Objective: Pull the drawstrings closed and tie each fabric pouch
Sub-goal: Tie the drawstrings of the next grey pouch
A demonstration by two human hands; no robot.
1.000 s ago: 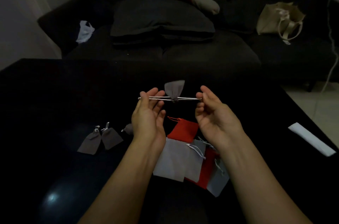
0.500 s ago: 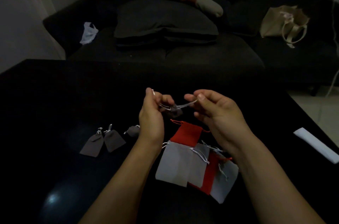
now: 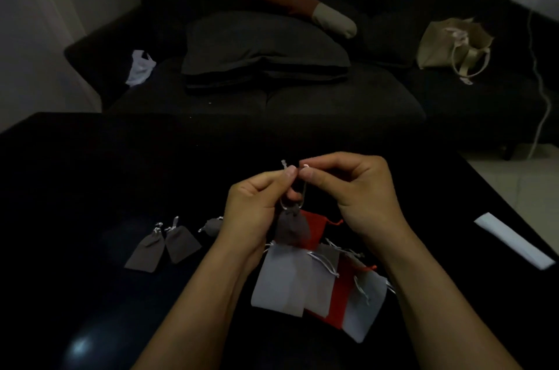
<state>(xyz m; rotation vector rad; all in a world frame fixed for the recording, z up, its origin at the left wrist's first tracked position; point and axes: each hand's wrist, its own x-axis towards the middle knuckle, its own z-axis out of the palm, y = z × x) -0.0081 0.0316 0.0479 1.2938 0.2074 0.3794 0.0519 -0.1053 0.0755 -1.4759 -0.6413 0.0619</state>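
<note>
Since a second ago, your hands have swung the cords from a flat sideways pull to upright ends held close together, with the dark pouch [image 3: 291,229] now hanging below. Your left hand [image 3: 257,203] and right hand [image 3: 360,191] each pinch one drawstring [image 3: 304,188] end between thumb and fingertip. If one pinch slips, the cinched mouth probably slackens. Directly under the dark pouch lies the untied pile [image 3: 317,279], so dangling cord could snag there; left of it sit the tied pouches [image 3: 163,245], with open black table [image 3: 121,157] beyond.

A dark sofa [image 3: 332,103] holds a grey cushion [image 3: 260,42], beige tote bag [image 3: 453,42] and white plastic bag [image 3: 139,67].
</note>
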